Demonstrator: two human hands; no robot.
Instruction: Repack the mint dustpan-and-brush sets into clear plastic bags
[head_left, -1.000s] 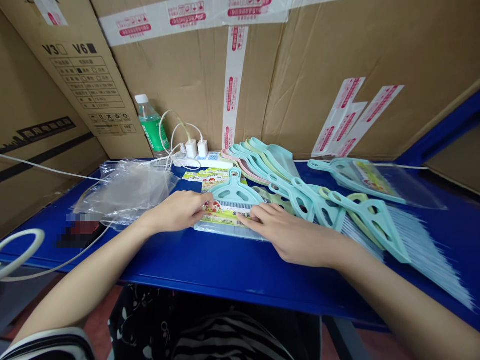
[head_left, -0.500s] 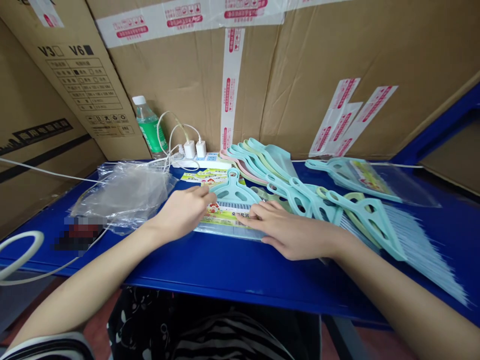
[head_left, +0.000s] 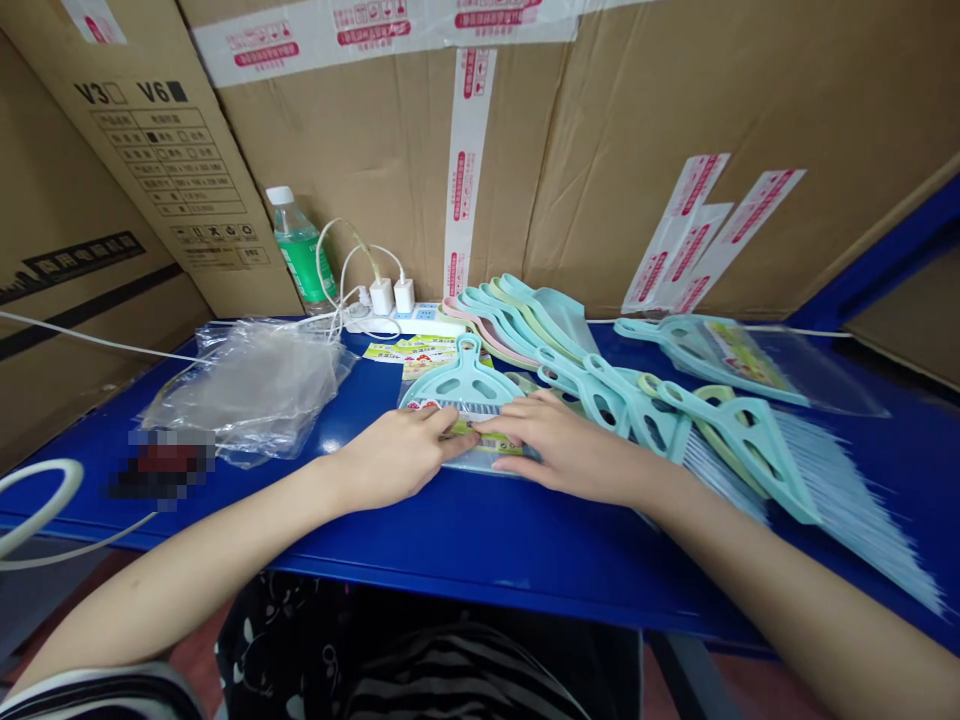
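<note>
In front of me on the blue table lies a light-blue dustpan and brush set point(head_left: 466, 375), its handle pointing away from me. Clear plastic film covers its near part, with a yellow-green printed label card point(head_left: 491, 441) across the bristles. My left hand point(head_left: 397, 455) rests on the left part of the card, thumb and fingers apart. From the right, my right hand point(head_left: 566, 445) lies over the card's other end, its fingers stretched and the thumb below them. Both hands hide much of the card. More printed cards point(head_left: 420, 348) lie just behind the set.
Clear plastic bags point(head_left: 251, 385) are piled at left. Several dustpans point(head_left: 525, 315) and loose brushes point(head_left: 739, 430) lie at right, near a bagged set point(head_left: 720, 350). A power strip point(head_left: 412, 318) and a bottle point(head_left: 302, 250) stand before cardboard boxes point(head_left: 375, 150).
My left hand has moved right and nearer to me, from the set's left edge onto the label card. My right hand has shifted slightly, its fingers straighter. The set's left side shows more.
</note>
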